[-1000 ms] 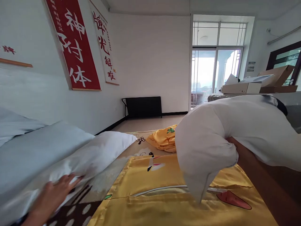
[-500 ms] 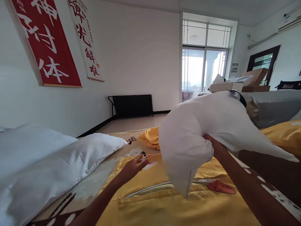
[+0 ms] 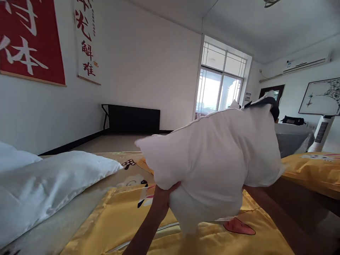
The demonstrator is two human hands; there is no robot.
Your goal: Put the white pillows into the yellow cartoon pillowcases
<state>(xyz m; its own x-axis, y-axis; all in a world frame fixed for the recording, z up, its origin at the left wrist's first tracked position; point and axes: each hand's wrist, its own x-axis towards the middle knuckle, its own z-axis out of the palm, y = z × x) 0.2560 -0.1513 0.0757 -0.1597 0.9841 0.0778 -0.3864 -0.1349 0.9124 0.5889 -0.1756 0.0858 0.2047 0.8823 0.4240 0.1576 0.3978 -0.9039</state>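
A white pillow (image 3: 209,166) hangs tilted in front of me, held in both hands above the bed. My left hand (image 3: 164,200) grips its lower left part, the thumb over the front and the other fingers behind it. My right hand (image 3: 247,190) holds the underside at the right; its fingers are hidden by the pillow's folds. Below lies a yellow pillowcase (image 3: 124,209) spread flat, with a long pale opening or zip line across it, a cartoon rabbit print and a red printed shape. The pillow covers its middle.
White pillows (image 3: 55,187) lie on the left side of the patterned bed sheet (image 3: 98,193). A yellow printed pillow (image 3: 316,170) is at the right. Beyond the bed a black folded frame (image 3: 132,119) leans on the wall. A tower fan (image 3: 322,132) stands far right.
My left hand has gone from open above the pillowcase to gripping the pillow's left part. The pillow has spread out and shifted left. The view has turned right.
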